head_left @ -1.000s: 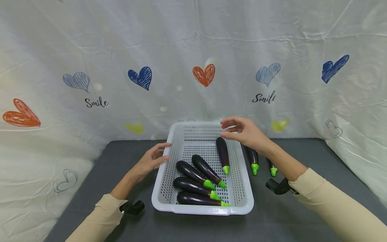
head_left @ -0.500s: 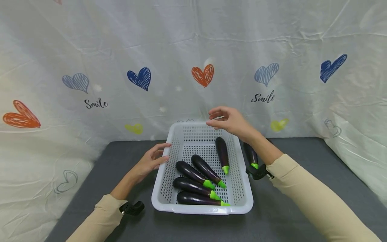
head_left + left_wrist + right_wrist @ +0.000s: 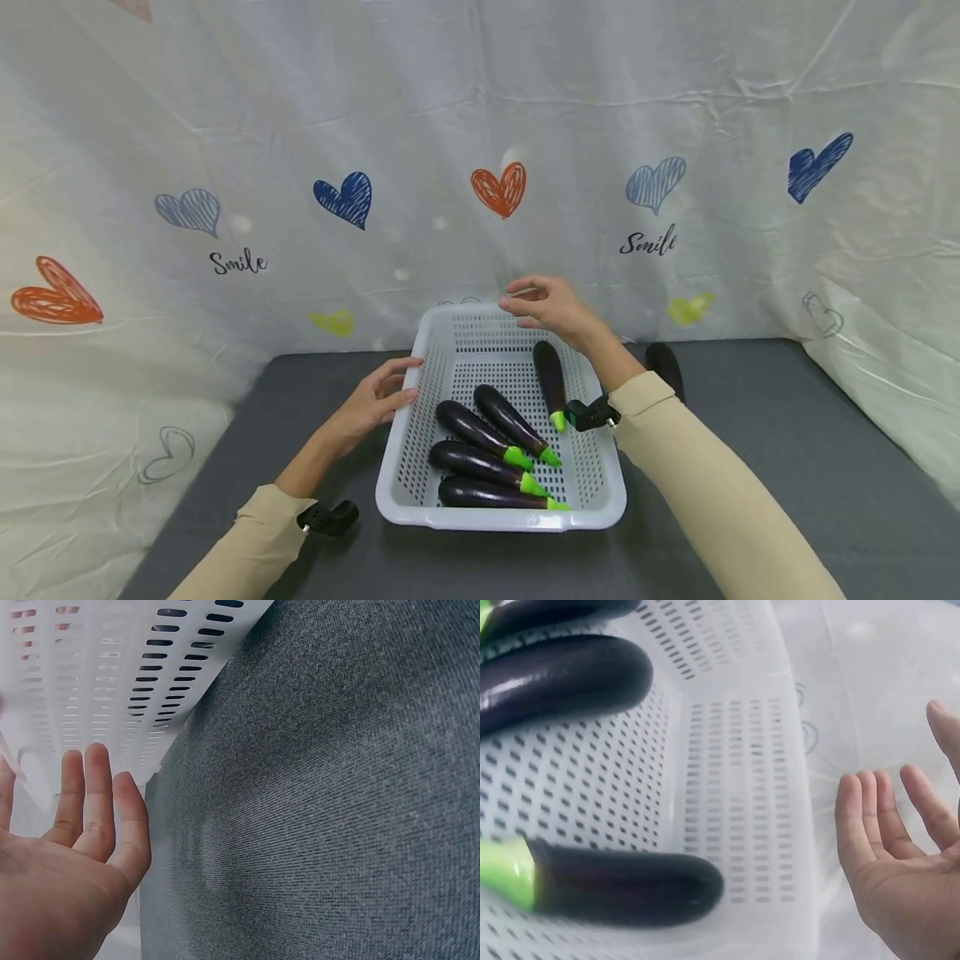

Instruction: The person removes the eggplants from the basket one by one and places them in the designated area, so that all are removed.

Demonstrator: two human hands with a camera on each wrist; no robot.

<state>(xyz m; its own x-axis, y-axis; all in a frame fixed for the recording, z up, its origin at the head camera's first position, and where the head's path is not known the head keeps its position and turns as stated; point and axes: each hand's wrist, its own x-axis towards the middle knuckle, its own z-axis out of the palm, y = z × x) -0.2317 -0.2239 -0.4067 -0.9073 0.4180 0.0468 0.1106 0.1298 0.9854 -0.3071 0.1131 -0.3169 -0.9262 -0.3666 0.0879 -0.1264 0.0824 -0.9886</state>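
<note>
A white perforated plastic basket (image 3: 502, 520) holds several dark purple eggplants with green stems. Most lie slanted in its near half, among them one eggplant (image 3: 474, 463); another eggplant (image 3: 549, 371) lies lengthwise by the right wall. My left hand (image 3: 369, 406) touches the left rim with its fingertips; in the left wrist view its fingers (image 3: 98, 795) extend loosely beside the outer wall. My right hand (image 3: 555, 310) hovers by the basket's back rim, holding nothing. The right wrist view shows its fingers (image 3: 889, 817) relaxed and apart from the basket.
An eggplant (image 3: 664, 367) lies on the dark grey cloth (image 3: 757, 467) right of the basket, partly hidden by my right sleeve. A white curtain (image 3: 420, 100) with printed hearts hangs behind the table. Each wrist carries a black band-mounted device.
My right hand has moved left from the basket's right rim to its back rim, rising and then dropping slightly. The arm now covers one outside eggplant. My left hand stays put.
</note>
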